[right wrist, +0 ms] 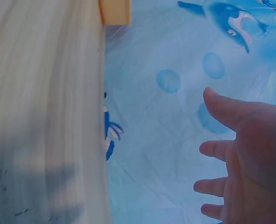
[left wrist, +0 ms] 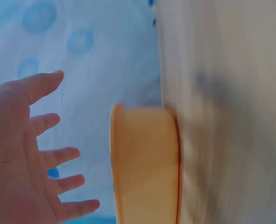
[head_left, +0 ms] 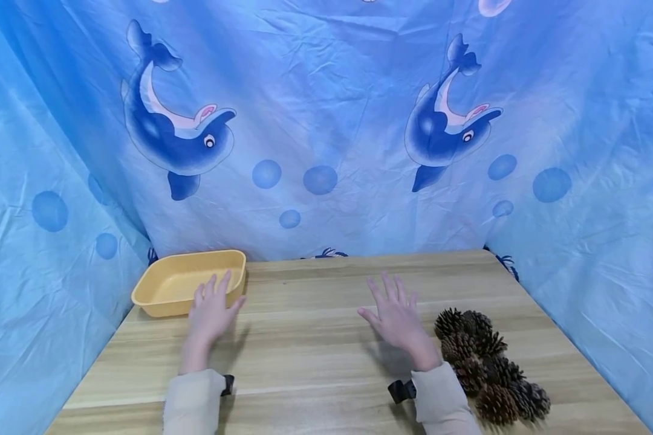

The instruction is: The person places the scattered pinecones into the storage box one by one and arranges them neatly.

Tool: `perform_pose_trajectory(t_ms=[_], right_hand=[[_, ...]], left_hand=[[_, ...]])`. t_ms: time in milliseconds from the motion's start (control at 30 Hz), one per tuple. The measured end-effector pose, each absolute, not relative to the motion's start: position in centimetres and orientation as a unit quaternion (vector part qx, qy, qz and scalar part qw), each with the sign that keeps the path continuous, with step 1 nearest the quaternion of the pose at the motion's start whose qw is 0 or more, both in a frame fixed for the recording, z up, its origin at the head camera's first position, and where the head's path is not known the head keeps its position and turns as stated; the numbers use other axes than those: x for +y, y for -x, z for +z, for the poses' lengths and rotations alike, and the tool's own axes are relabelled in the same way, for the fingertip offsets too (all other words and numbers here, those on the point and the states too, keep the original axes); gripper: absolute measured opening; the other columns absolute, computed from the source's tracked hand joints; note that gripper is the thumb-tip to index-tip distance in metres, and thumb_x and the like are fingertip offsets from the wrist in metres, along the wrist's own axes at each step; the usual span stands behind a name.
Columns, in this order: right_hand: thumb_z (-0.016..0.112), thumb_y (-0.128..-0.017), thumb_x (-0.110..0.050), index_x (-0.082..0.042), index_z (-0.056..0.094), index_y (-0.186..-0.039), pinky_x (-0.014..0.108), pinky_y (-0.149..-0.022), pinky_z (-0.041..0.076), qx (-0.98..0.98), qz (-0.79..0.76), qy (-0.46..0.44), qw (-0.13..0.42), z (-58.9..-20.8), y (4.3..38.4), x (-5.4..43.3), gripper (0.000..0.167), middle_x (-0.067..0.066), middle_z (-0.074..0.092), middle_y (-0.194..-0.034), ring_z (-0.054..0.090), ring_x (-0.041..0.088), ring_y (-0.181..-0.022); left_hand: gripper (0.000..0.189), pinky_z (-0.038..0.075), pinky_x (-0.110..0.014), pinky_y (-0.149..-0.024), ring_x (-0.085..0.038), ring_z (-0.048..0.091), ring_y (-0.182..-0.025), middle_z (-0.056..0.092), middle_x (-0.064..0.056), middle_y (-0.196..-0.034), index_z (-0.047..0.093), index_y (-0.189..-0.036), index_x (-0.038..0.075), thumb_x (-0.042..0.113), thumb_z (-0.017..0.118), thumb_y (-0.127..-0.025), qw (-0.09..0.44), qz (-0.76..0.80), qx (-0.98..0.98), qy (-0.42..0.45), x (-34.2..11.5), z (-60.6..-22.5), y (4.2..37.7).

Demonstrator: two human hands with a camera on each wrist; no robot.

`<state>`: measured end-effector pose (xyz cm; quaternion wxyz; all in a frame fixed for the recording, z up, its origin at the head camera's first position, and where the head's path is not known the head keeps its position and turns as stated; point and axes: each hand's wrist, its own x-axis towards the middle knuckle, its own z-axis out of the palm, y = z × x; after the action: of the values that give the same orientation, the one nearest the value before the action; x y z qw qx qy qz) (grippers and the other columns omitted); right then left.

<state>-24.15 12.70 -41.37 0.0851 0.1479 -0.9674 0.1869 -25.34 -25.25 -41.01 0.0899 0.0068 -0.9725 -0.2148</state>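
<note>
My left hand is held over the table with its fingers spread, overlapping the near right corner of a yellow plastic basin in the head view. In the left wrist view the palm faces the camera beside the basin's side, and nothing is in the hand. My right hand hovers over the right half of the table, fingers apart and holding nothing. Just to its right lies a cluster of several brown pine cones. The right wrist view shows the bare palm and splayed fingers.
A light wood-grain table spans the space below both hands. Blue cloth printed with dolphins and bubbles hangs behind it and along both sides. Dark bands sit at both wrists, by the pale sleeves.
</note>
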Motion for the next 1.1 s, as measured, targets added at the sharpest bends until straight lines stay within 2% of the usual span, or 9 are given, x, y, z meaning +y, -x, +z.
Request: perform_pose_trajectory(t_ms=[167, 400, 600, 800, 900, 967, 1100], right_hand=[[0.050, -0.098, -0.044, -0.011, 0.026, -0.154, 0.079, -0.109, 0.005, -0.955, 0.228, -0.174, 0.074, -40.3, 23.7, 12.9, 0.069, 0.026, 0.016, -0.159, 0.009, 0.052, -0.145], [0.052, -0.098, -0.038, -0.007, 0.025, -0.153, 0.075, -0.112, 0.013, -0.934, 0.287, -0.197, 0.082, -38.4, 22.9, 13.7, 0.068, 0.027, 0.020, -0.157, 0.013, 0.054, -0.143], [0.053, -0.098, -0.036, -0.010, 0.024, -0.154, 0.072, -0.112, 0.021, -0.922, 0.321, -0.198, 0.086, -38.0, 22.6, 14.2, 0.068, 0.021, 0.024, -0.158, 0.018, 0.048, -0.144], [0.053, -0.098, -0.036, -0.009, 0.027, -0.153, 0.065, -0.115, 0.025, -0.902, 0.364, -0.215, 0.085, -37.6, 22.5, 14.7, 0.066, 0.018, 0.029, -0.157, 0.025, 0.043, -0.144], [0.051, -0.099, -0.038, -0.010, 0.026, -0.153, 0.063, -0.116, 0.025, -0.893, 0.390, -0.214, 0.068, -37.1, 22.3, 15.2, 0.066, 0.018, 0.028, -0.158, 0.025, 0.042, -0.145], [0.050, -0.100, -0.039, -0.011, 0.026, -0.153, 0.062, -0.114, 0.029, -0.890, 0.401, -0.210, 0.059, -36.8, 22.0, 15.6, 0.065, 0.018, 0.029, -0.157, 0.027, 0.041, -0.144], [0.051, -0.100, -0.038, -0.014, 0.028, -0.153, 0.064, -0.110, 0.035, -0.883, 0.419, -0.204, 0.051, -36.2, 21.6, 16.9, 0.063, 0.017, 0.035, -0.155, 0.032, 0.041, -0.142]], left_hand=[[0.077, 0.022, -0.079, -0.102, -0.061, 0.007, -0.138, 0.003, -0.032, -0.158, 0.017, -0.155, 0.011, 0.057, 0.039, -0.097, 0.082, -0.267, -0.959, -0.057, -28.6, -40.5, 25.6], [0.071, 0.025, -0.076, -0.102, -0.063, -0.001, -0.137, -0.014, -0.036, -0.155, 0.021, -0.153, 0.004, 0.046, 0.040, -0.099, 0.090, -0.338, -0.918, -0.187, -31.5, -41.0, 26.1], [0.072, 0.019, -0.069, -0.110, -0.062, 0.004, -0.136, -0.004, -0.045, -0.150, 0.018, -0.153, 0.002, 0.042, 0.042, -0.098, 0.119, -0.394, -0.870, -0.270, -32.4, -41.4, 26.6], [0.076, 0.022, -0.068, -0.110, -0.063, 0.013, -0.134, -0.003, -0.041, -0.151, 0.016, -0.152, -0.003, 0.040, 0.046, -0.097, 0.125, -0.416, -0.854, -0.285, -33.5, -41.8, 26.8], [0.079, 0.020, -0.068, -0.112, -0.060, 0.009, -0.137, -0.009, -0.036, -0.154, 0.018, -0.150, -0.007, 0.041, 0.049, -0.096, 0.131, -0.426, -0.849, -0.283, -34.0, -42.4, 26.9], [0.081, 0.019, -0.067, -0.113, -0.059, 0.007, -0.139, -0.014, -0.034, -0.156, 0.016, -0.151, -0.007, 0.043, 0.049, -0.096, 0.126, -0.431, -0.848, -0.281, -34.3, -42.9, 26.9], [0.085, 0.018, -0.067, -0.115, -0.056, 0.003, -0.142, -0.017, -0.031, -0.156, 0.013, -0.152, -0.004, 0.046, 0.050, -0.095, 0.130, -0.452, -0.838, -0.277, -35.0, -43.5, 27.0]])
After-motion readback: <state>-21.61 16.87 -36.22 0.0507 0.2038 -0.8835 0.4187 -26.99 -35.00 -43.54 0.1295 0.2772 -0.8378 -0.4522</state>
